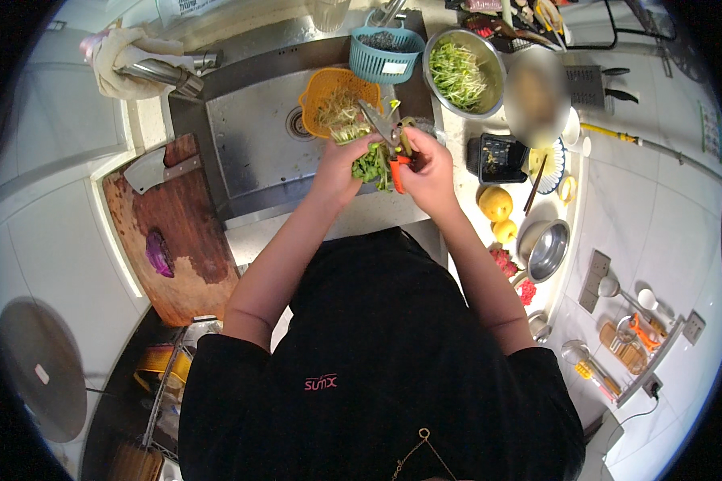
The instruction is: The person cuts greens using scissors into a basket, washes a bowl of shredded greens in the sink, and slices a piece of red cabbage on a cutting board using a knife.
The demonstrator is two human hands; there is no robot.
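Over the near edge of the steel sink (246, 150), my left hand (340, 168) grips a bunch of green sprouts (370, 163), its leaves towards me and its pale stems pointing away. My right hand (427, 171) holds kitchen scissors (400, 171) with orange on the handle. Their blades lie close to the bunch, pointing up and left; whether they touch the stems I cannot tell. Beyond my hands, an orange plastic basket (322, 78) in the sink contains tangled sprout roots (340, 105). A steel bowl (498, 78) of cut sprouts (457, 75) stands on the counter to the right.
A teal basket (382, 66) sits at the sink's far edge. On the left, a cleaver (156, 171) and a piece of purple cabbage (158, 254) lie on a wooden board (186, 216). A black tray (502, 157), yellow fruit (496, 203) and another steel bowl (544, 249) line the right counter.
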